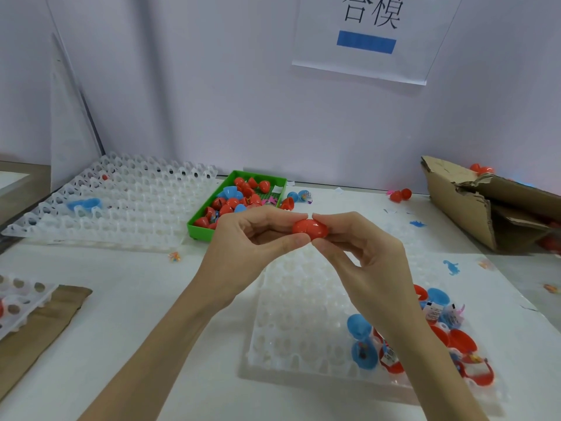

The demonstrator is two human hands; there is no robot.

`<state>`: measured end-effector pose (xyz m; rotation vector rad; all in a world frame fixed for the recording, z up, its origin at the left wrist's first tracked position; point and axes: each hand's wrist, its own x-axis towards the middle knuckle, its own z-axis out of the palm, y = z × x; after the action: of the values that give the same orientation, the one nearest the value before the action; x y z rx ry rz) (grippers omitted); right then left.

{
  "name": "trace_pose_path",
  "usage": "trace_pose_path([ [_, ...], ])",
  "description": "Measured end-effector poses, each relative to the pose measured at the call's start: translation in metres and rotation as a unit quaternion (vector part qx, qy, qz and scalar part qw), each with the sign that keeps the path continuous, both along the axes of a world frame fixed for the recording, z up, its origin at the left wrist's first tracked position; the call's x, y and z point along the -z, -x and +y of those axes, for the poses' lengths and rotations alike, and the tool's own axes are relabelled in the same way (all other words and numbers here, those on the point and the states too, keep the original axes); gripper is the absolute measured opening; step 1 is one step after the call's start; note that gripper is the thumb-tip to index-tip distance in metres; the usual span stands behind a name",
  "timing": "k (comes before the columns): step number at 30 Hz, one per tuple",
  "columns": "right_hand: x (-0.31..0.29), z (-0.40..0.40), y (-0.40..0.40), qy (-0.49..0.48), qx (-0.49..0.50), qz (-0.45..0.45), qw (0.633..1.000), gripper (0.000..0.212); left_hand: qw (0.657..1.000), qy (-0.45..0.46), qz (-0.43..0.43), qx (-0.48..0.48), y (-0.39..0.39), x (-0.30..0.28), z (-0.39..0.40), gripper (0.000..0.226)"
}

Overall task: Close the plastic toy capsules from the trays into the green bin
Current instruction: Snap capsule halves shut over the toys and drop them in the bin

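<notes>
Fingers [291, 240] of both hands pinch the red oval plastic capsule [310, 228] endwise (light, stiff, slippery); grip its ends.

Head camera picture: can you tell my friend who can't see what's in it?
Two hands, left and right, pinch a red capsule together above a white tray. Behind sits a green bin of red and blue capsules.

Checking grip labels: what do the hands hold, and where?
Both hands, left and right, pinch one red capsule by its opposite ends, fingertips above, thumbs below.
</notes>
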<state>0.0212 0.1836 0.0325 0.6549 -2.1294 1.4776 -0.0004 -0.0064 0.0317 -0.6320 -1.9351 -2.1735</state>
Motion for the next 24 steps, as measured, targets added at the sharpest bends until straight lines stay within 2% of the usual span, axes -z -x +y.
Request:
trace_pose_path([
  [13,0.002,0.001,0.0,-0.034,0.023,-0.012,0.999,0.026,0.999,0.027,-0.019,0.016,0.002,0.001,-0.003,0.032],
  [18,0.003,-0.003,-0.001,0.002,0.016,-0.041,0.999,0.025,0.999,0.052,0.002,-0.003,0.001,0.0,-0.003,0.027],
  [24,0.001,-0.007,-0.004,0.029,0.02,-0.049,0.998,0.028,0.999,0.042,0.02,-0.021,0.0,-0.001,-0.002,0.025],
])
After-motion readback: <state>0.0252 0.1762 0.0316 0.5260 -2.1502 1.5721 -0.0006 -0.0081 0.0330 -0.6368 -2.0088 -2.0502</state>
